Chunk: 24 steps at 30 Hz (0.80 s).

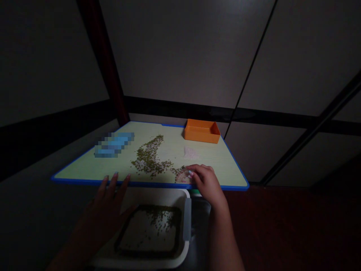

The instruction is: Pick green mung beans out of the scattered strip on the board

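My right hand [204, 180] is closed, thumb and fingers pinched at the edge of a pale pinkish piece [182, 177] with a curved outline; its kind I cannot make out. This piece lies at the front of a pale yellow-green board [214, 165] with a blue rim, touching a few loose beans. Small greenish beans [149, 158] are spread in a patch over the middle of the board. My left hand [108, 203] has its fingers spread, with the tips at the board's front edge. Below the board, a white basin [184, 259] holds more beans along its inner edges.
An orange open box [201, 134] stands at the board's back right corner. A blurred blue object [114, 145] lies at the left. Near the box is a small pale pinkish patch [191, 152]. Dark-trimmed cabinet panels [180, 56] rise behind the board.
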Each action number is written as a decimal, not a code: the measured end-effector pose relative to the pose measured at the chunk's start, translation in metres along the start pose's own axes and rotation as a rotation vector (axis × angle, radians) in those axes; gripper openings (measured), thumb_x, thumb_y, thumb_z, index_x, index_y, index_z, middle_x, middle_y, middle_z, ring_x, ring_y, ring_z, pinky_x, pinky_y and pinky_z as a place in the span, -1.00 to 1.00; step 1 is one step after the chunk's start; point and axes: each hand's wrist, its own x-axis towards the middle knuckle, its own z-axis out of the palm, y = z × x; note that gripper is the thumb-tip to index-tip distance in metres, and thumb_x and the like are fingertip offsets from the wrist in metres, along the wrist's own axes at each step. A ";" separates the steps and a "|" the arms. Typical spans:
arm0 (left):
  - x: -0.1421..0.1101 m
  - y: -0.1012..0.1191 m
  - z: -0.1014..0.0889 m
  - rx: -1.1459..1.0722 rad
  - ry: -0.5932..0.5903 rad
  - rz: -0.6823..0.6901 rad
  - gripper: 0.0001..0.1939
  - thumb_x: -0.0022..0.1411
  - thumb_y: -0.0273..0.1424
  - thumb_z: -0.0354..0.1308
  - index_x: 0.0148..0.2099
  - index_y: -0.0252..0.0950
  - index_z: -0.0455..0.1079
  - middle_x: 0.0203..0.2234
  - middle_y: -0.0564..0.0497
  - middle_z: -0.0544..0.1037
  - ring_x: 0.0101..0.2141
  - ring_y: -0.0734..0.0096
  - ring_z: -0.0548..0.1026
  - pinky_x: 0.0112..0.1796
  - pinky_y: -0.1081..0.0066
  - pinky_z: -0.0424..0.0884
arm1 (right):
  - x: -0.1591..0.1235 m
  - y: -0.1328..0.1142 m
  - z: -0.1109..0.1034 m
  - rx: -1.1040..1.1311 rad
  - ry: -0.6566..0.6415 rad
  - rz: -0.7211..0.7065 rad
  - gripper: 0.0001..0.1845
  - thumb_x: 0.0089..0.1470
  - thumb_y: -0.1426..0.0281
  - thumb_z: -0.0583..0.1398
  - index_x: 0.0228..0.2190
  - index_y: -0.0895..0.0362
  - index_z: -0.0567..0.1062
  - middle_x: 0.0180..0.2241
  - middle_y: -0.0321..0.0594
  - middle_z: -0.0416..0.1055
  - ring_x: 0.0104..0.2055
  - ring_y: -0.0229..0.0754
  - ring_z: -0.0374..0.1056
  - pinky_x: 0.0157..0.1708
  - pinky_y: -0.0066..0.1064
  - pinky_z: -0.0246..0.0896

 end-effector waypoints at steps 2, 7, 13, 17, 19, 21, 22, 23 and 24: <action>-0.001 0.000 0.001 -0.006 0.018 0.001 -0.22 0.28 0.03 -0.12 0.41 -0.28 0.04 0.39 -0.43 0.12 0.39 -0.28 0.03 0.00 -0.19 0.47 | 0.000 -0.002 0.000 0.003 -0.007 -0.002 -0.69 0.23 0.54 0.14 -0.12 0.03 0.60 -0.09 -0.24 0.62 -0.08 -0.07 0.46 0.02 -0.17 0.15; -0.002 -0.001 0.009 -0.020 0.019 -0.001 -0.19 0.25 0.06 -0.10 0.41 -0.28 0.03 0.39 -0.43 0.12 0.40 -0.29 -0.02 0.05 -0.22 0.42 | 0.001 -0.006 0.001 -0.016 -0.009 0.010 -0.70 0.24 0.54 0.15 -0.12 0.03 0.60 -0.11 -0.23 0.62 -0.09 -0.07 0.45 0.01 -0.18 0.14; -0.001 -0.002 0.007 -0.034 -0.009 -0.020 -0.24 0.27 -0.01 -0.09 0.40 -0.27 0.04 0.40 -0.40 0.10 0.40 -0.28 -0.01 0.04 -0.20 0.43 | 0.001 -0.008 0.001 -0.052 -0.019 0.029 -0.69 0.24 0.54 0.14 -0.09 0.02 0.59 -0.09 -0.22 0.61 -0.06 -0.05 0.44 0.02 -0.16 0.10; 0.001 -0.001 0.004 -0.055 -0.026 -0.033 -0.24 0.26 0.01 -0.08 0.39 -0.26 0.09 0.39 -0.39 0.13 0.40 -0.29 0.01 0.05 -0.22 0.43 | 0.001 -0.004 -0.002 -0.065 -0.014 0.036 -0.67 0.25 0.53 0.12 -0.08 0.00 0.58 -0.07 -0.22 0.61 -0.07 -0.06 0.44 0.03 -0.16 0.10; 0.001 -0.001 0.004 -0.058 -0.032 -0.038 -0.24 0.26 0.01 -0.10 0.39 -0.25 0.08 0.40 -0.38 0.12 0.40 -0.29 0.02 0.04 -0.24 0.44 | 0.001 -0.003 -0.003 -0.085 0.001 0.044 -0.68 0.25 0.52 0.12 -0.09 0.00 0.58 -0.09 -0.20 0.61 -0.08 -0.06 0.44 0.03 -0.16 0.11; 0.001 -0.001 0.003 -0.059 -0.033 -0.039 -0.24 0.26 0.01 -0.11 0.40 -0.25 0.07 0.40 -0.37 0.11 0.40 -0.27 0.01 0.05 -0.23 0.43 | 0.001 -0.002 -0.003 -0.109 0.020 0.057 -0.69 0.25 0.51 0.12 -0.09 0.01 0.59 -0.11 -0.19 0.62 -0.09 -0.05 0.44 0.01 -0.17 0.11; 0.001 -0.001 0.003 -0.059 -0.035 -0.038 -0.24 0.26 0.02 -0.11 0.40 -0.25 0.06 0.40 -0.37 0.12 0.40 -0.25 0.00 0.06 -0.22 0.42 | 0.001 -0.002 -0.003 -0.119 0.027 0.063 -0.69 0.25 0.51 0.12 -0.10 0.01 0.59 -0.13 -0.18 0.62 -0.10 -0.05 0.44 0.01 -0.17 0.12; 0.001 -0.001 0.003 -0.062 -0.038 -0.036 -0.23 0.26 0.03 -0.11 0.40 -0.26 0.07 0.39 -0.38 0.13 0.41 -0.24 0.00 0.08 -0.22 0.41 | 0.001 -0.003 -0.002 -0.124 0.031 0.067 -0.69 0.25 0.51 0.13 -0.09 0.02 0.59 -0.13 -0.18 0.62 -0.10 -0.04 0.44 0.01 -0.17 0.12; 0.001 -0.001 0.003 -0.070 -0.038 -0.038 -0.22 0.25 0.04 -0.11 0.39 -0.26 0.08 0.39 -0.37 0.14 0.41 -0.23 0.00 0.09 -0.21 0.40 | 0.001 -0.003 -0.002 -0.126 0.031 0.069 -0.69 0.24 0.51 0.13 -0.09 0.02 0.59 -0.13 -0.17 0.62 -0.10 -0.05 0.44 0.01 -0.17 0.12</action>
